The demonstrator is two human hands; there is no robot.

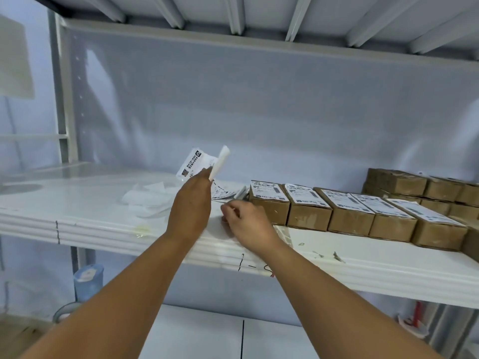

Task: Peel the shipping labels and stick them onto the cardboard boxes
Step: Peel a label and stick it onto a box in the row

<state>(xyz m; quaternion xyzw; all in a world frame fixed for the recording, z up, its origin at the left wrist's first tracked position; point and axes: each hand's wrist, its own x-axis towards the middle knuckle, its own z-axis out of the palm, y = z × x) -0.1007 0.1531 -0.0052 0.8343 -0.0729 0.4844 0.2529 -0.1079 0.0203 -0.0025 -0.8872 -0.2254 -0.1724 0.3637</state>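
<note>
Label (pixel 193 164) sticks up from left hand (pixel 190 203) fingertip pinch; right hand (pixel 246 221) curled low on shelf (pixel 85 206), blurred, grip unclear.

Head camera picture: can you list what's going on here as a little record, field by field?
left hand: holds a label with its backing, raised above the shelf
right hand: low on the shelf beside loose labels; grip blurred
labelled boxes: five in a row, right
plain boxes: stacked behind them
scrap paper: heaped left of the hands
</note>
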